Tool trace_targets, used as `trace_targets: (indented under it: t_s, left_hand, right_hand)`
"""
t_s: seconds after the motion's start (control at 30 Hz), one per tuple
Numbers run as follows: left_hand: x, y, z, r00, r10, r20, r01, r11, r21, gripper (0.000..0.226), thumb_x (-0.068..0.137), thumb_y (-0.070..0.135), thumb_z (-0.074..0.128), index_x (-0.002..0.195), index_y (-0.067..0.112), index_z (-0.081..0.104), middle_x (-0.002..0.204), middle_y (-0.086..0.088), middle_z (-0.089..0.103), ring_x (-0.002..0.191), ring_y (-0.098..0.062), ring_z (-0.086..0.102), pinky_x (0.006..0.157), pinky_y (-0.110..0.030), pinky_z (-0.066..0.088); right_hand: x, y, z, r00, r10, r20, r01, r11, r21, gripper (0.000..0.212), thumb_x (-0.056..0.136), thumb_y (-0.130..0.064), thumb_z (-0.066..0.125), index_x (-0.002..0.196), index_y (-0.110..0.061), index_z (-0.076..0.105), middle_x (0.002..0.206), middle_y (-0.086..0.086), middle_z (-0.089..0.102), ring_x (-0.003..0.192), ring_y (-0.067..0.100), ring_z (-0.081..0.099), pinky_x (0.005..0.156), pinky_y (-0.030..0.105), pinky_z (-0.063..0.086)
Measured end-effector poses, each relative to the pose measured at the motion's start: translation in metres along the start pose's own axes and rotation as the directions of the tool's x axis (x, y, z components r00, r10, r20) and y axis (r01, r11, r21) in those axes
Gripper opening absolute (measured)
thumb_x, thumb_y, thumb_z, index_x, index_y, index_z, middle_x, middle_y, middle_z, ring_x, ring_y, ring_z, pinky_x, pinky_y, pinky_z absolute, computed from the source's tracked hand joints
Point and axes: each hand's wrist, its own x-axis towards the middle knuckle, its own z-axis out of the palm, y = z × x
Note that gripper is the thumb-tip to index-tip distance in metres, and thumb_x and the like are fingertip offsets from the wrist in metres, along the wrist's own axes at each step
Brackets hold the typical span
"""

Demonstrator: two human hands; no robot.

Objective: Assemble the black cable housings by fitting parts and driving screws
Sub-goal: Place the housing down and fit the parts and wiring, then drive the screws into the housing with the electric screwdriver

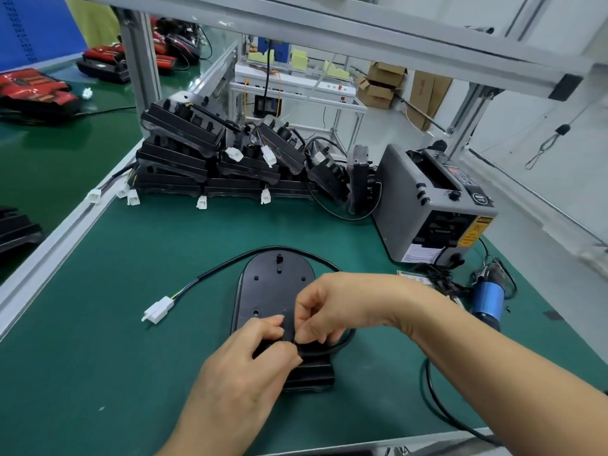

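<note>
A black oval housing lies flat on the green mat in front of me. Its black cable loops round the far end and ends in a white connector at the left. My left hand and my right hand meet over the near end of the housing, fingers curled and pinching at the cable where it enters. What the fingertips pinch is partly hidden. A ribbed black part sits under my hands at the near end.
Several black housings with white connectors are stacked at the back. A grey tape dispenser stands at the right, with a blue electric screwdriver beside it. A black cable trails off the near right edge. Red parts lie far left.
</note>
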Motion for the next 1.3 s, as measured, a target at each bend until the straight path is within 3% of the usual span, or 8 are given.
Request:
trace_targets:
  t_s: [0.17, 0.27, 0.4, 0.57, 0.7, 0.83, 1.0, 1.3]
  left_hand:
    - [0.005, 0.004, -0.002, 1.000, -0.009, 0.003, 0.009, 1.000, 0.019, 0.008, 0.085, 0.035, 0.050, 0.082, 0.029, 0.055, 0.089, 0.000, 0.063, 0.100, -0.009, 0.065, 0.063, -0.027, 0.055]
    - [0.005, 0.006, -0.001, 1.000, -0.018, -0.018, 0.019, 1.000, 0.017, 0.017, 0.084, 0.034, 0.052, 0.075, 0.024, 0.062, 0.087, 0.001, 0.063, 0.099, -0.006, 0.063, 0.064, -0.026, 0.056]
    - [0.005, 0.006, -0.002, 1.000, -0.011, -0.026, 0.012, 1.000, 0.020, 0.015, 0.084, 0.034, 0.052, 0.076, 0.025, 0.061, 0.088, 0.003, 0.062, 0.102, -0.003, 0.061, 0.063, -0.029, 0.056]
    - [0.006, 0.005, -0.001, 0.999, -0.001, -0.039, 0.001, 1.000, 0.017, 0.012, 0.085, 0.036, 0.051, 0.077, 0.029, 0.056, 0.089, 0.005, 0.061, 0.103, 0.000, 0.059, 0.066, -0.025, 0.055]
    - [0.006, 0.005, -0.002, 0.999, 0.001, -0.037, 0.000, 1.000, 0.018, 0.012, 0.085, 0.037, 0.051, 0.078, 0.029, 0.056, 0.089, 0.005, 0.062, 0.103, -0.001, 0.059, 0.067, -0.023, 0.054]
    - [0.007, 0.006, -0.003, 0.999, -0.001, -0.039, 0.002, 1.000, 0.019, 0.011, 0.085, 0.035, 0.051, 0.077, 0.029, 0.055, 0.087, 0.004, 0.062, 0.102, -0.003, 0.062, 0.064, -0.024, 0.055]
    - [0.007, 0.005, -0.002, 1.000, -0.007, -0.014, 0.008, 0.998, 0.060, 0.026, 0.085, 0.035, 0.051, 0.069, 0.019, 0.065, 0.086, 0.001, 0.062, 0.099, -0.006, 0.065, 0.061, -0.026, 0.056]
    - [0.008, 0.006, -0.003, 1.000, 0.004, -0.015, -0.003, 0.999, 0.046, 0.018, 0.086, 0.033, 0.051, 0.073, 0.022, 0.058, 0.085, 0.001, 0.062, 0.099, -0.009, 0.066, 0.057, -0.028, 0.056]
  right_hand:
    - [-0.005, 0.001, -0.003, 1.000, 0.010, -0.024, -0.008, 0.997, 0.072, 0.007, 0.090, -0.027, 0.062, 0.089, -0.020, 0.065, 0.076, -0.003, 0.064, 0.073, 0.006, 0.056, 0.070, 0.022, 0.053]
    - [-0.024, 0.015, -0.023, 0.953, 0.064, -0.297, -0.020, 0.989, 0.149, 0.008, 0.090, -0.024, 0.062, 0.085, -0.018, 0.065, 0.073, -0.005, 0.064, 0.066, 0.008, 0.055, 0.064, 0.023, 0.054]
    - [-0.074, 0.072, -0.067, 0.652, 0.331, -0.682, -0.234, 0.944, 0.234, 0.012, 0.089, -0.021, 0.063, 0.081, -0.013, 0.063, 0.069, 0.003, 0.060, 0.055, 0.013, 0.055, 0.052, 0.023, 0.054]
    - [-0.118, 0.156, -0.089, 0.344, 0.706, -0.620, -0.720, 0.622, 0.309, 0.039, 0.089, -0.036, 0.061, 0.077, 0.001, 0.055, 0.063, 0.012, 0.058, 0.049, 0.023, 0.053, 0.049, 0.025, 0.044]
    - [-0.111, 0.183, -0.084, 0.385, 0.855, -0.347, -0.625, 0.519, 0.583, 0.067, 0.080, -0.044, 0.072, 0.112, 0.012, 0.054, 0.107, 0.029, 0.064, 0.087, 0.036, 0.067, 0.078, 0.043, 0.056]
    - [-0.094, 0.200, -0.081, 0.462, 0.865, -0.194, -0.390, 0.395, 0.832, 0.107, 0.073, -0.049, 0.074, 0.145, 0.008, 0.018, 0.149, 0.023, 0.032, 0.130, 0.037, 0.042, 0.110, 0.048, 0.031]
    - [-0.087, 0.206, -0.077, 0.410, 0.886, -0.216, -0.457, 0.404, 0.792, 0.094, 0.052, -0.056, 0.080, 0.113, 0.005, 0.044, 0.103, 0.022, 0.060, 0.079, 0.033, 0.064, 0.065, 0.039, 0.051]
    - [-0.122, 0.211, -0.064, 0.502, 0.815, -0.289, -0.161, 0.416, 0.895, 0.066, 0.061, -0.045, 0.073, 0.107, -0.002, 0.053, 0.074, 0.017, 0.066, 0.052, 0.026, 0.062, 0.048, 0.029, 0.052]
